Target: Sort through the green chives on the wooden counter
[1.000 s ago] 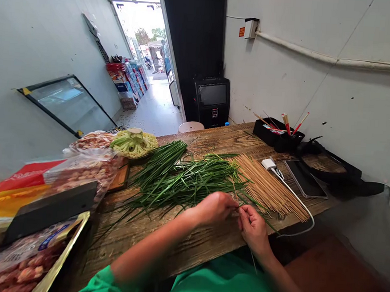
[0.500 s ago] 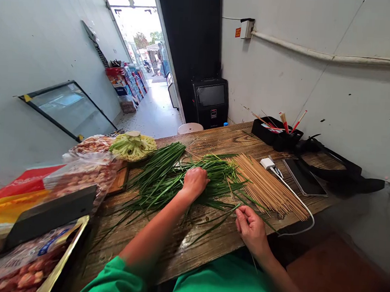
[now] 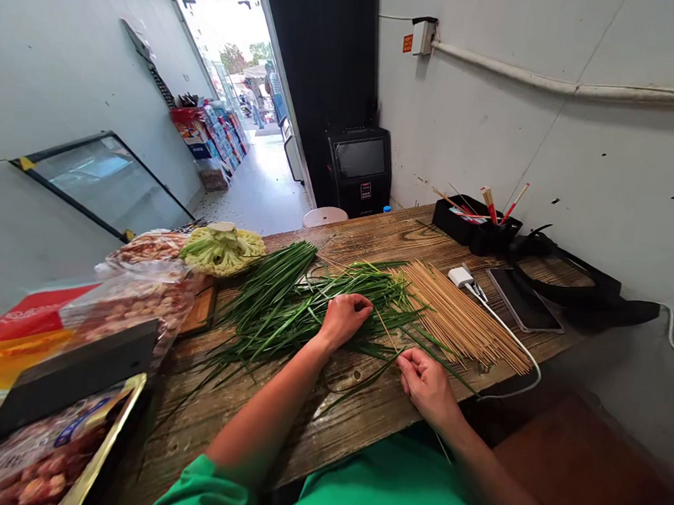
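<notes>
A loose heap of long green chive leaves point(image 3: 276, 302) lies spread over the wooden table point(image 3: 360, 416). My left hand point(image 3: 344, 318) rests on the heap with its fingers curled round a few leaves. My right hand point(image 3: 426, 382) is near the table's front edge, fingers pinched on a thin bamboo skewer point(image 3: 387, 333) with green leaves hanging from it. To the right of the chives a pile of bamboo skewers point(image 3: 459, 315) is laid out.
A cauliflower point(image 3: 222, 246) and clear bags of food point(image 3: 138, 292) sit at the left, with a metal tray point(image 3: 97, 451) near me. A phone point(image 3: 524, 300), white charger and cable point(image 3: 498, 333), black holder with chopsticks point(image 3: 477, 224) and black bag point(image 3: 577, 288) stand at the right.
My left hand left the right hand, reached into the chive heap and closed on some leaves. My right hand stayed near the front edge holding the skewer.
</notes>
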Available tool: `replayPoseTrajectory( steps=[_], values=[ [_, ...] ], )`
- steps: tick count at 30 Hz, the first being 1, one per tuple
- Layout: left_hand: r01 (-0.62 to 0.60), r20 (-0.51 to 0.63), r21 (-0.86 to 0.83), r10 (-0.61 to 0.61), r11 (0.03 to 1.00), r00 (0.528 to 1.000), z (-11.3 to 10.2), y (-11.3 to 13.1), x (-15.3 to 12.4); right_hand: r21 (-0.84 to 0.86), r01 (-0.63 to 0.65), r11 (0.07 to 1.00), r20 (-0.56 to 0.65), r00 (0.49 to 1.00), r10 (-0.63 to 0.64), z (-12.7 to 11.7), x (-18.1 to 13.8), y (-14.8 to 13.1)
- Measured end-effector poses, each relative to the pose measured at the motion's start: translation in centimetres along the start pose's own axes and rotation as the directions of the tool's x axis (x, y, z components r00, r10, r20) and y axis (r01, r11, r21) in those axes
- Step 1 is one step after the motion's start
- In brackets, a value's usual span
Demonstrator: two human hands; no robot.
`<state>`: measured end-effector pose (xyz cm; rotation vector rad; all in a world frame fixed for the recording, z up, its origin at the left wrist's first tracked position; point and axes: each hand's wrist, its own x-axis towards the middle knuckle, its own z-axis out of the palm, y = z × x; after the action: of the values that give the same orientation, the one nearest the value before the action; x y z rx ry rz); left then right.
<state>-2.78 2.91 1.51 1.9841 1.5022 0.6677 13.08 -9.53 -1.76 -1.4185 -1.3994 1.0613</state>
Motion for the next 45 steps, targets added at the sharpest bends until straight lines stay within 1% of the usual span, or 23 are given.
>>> replayPoseTrajectory(
  steps=[6, 15, 24, 26, 28, 29, 30, 31, 32, 33, 34, 35, 36, 37, 38, 39, 40, 42, 45],
  values=[
    [0.008, 0.001, -0.057, -0.008, 0.998, 1.0, -0.4, 0.3, -0.2, 0.021, -0.002, 1.0, -0.004, 1.0, 0.002, 0.1, 0.3, 0.4],
    [0.007, 0.004, -0.029, -0.007, 1.0, 1.0, -0.3, 0.4, -0.2, 0.042, -0.026, 0.999, -0.005, 1.0, 0.026, 0.0, 0.2, 0.2],
    [-0.005, 0.029, 0.001, 0.005, 1.0, 1.0, -0.3, 0.6, -0.4, 0.056, -0.022, 0.998, -0.01, 1.0, 0.023, 0.0, 0.2, 0.0],
    [-0.023, 0.049, 0.017, 0.022, 1.0, 0.999, -0.2, 1.0, -0.8, 0.051, -0.018, 0.999, -0.028, 0.999, 0.019, 0.1, 0.2, -0.1],
    [-0.084, 0.088, 0.027, 0.082, 0.996, 0.993, -0.2, 1.8, -1.3, 0.045, -0.007, 0.999, -0.053, 0.999, 0.009, 0.1, 0.2, 0.1],
    [-0.149, 0.135, 0.026, 0.144, 0.988, 0.98, -0.3, 2.3, -1.7, 0.045, -0.001, 0.999, -0.068, 0.998, 0.004, 0.1, 0.2, 0.2],
    [-0.235, 0.214, 0.012, 0.227, 0.972, 0.95, -0.5, 2.8, -2.0, 0.046, 0.005, 0.999, -0.082, 0.997, -0.001, 0.1, 0.2, 0.3],
    [-0.325, 0.313, -0.017, 0.314, 0.946, 0.897, -0.8, 3.3, -2.3, 0.048, 0.01, 0.999, -0.093, 0.996, -0.005, 0.1, 0.2, 0.5],
    [-0.396, 0.409, -0.057, 0.383, 0.916, 0.828, -1.3, 3.6, -2.4, 0.049, 0.014, 0.999, -0.102, 0.995, -0.009, 0.1, 0.2, 0.6],
    [-0.437, 0.475, -0.09, 0.424, 0.895, 0.771, -1.7, 3.7, -2.4, 0.048, 0.019, 0.999, -0.111, 0.994, -0.013, 0.1, 0.1, 0.7],
    [-0.447, 0.492, -0.092, 0.43, 0.89, 0.756, -2.3, 3.7, -2.3, 0.045, 0.025, 0.999, -0.119, 0.993, -0.019, 0.1, 0.1, 0.8],
    [-0.429, 0.46, -0.047, 0.401, 0.902, 0.792, -2.8, 3.6, -2.0, 0.04, 0.031, 0.999, -0.127, 0.992, -0.026, 0.1, 0.0, 0.9],
    [-0.387, 0.382, 0.033, 0.346, 0.921, 0.857, -3.3, 3.2, -1.7, 0.037, 0.036, 0.999, -0.134, 0.991, -0.031, 0.1, 0.0, 0.9],
    [-0.333, 0.28, 0.132, 0.287, 0.934, 0.916, -3.7, 2.8, -1.3, 0.038, 0.039, 0.999, -0.141, 0.989, -0.034, 0.1, -0.1, 1.0],
    [-0.281, 0.195, 0.225, 0.239, 0.933, 0.951, -4.1, 2.3, -0.9, 0.041, 0.041, 0.998, -0.147, 0.989, -0.034, 0.1, -0.1, 1.0],
    [-0.241, 0.14, 0.301, 0.207, 0.922, 0.968, -4.3, 1.8, -0.6, 0.046, 0.04, 0.998, -0.15, 0.988, -0.032, 0.1, -0.1, 1.0],
    [-0.22, 0.123, 0.357, 0.187, 0.908, 0.975, -4.4, 1.3, -0.3, 0.051, 0.037, 0.998, -0.151, 0.988, -0.029, 0.1, -0.2, 1.0],
    [-0.208, 0.146, 0.406, 0.161, 0.89, 0.976, -4.3, 0.6, 0.0, 0.056, 0.028, 0.998, -0.147, 0.989, -0.02, 0.1, -0.2, 0.9],
    [-0.207, 0.184, 0.415, 0.141, 0.886, 0.973, -3.4, 0.0, 0.1, 0.045, 0.029, 0.999, -0.144, 0.989, -0.022, 0.1, -0.4, 0.7]
  ],
)
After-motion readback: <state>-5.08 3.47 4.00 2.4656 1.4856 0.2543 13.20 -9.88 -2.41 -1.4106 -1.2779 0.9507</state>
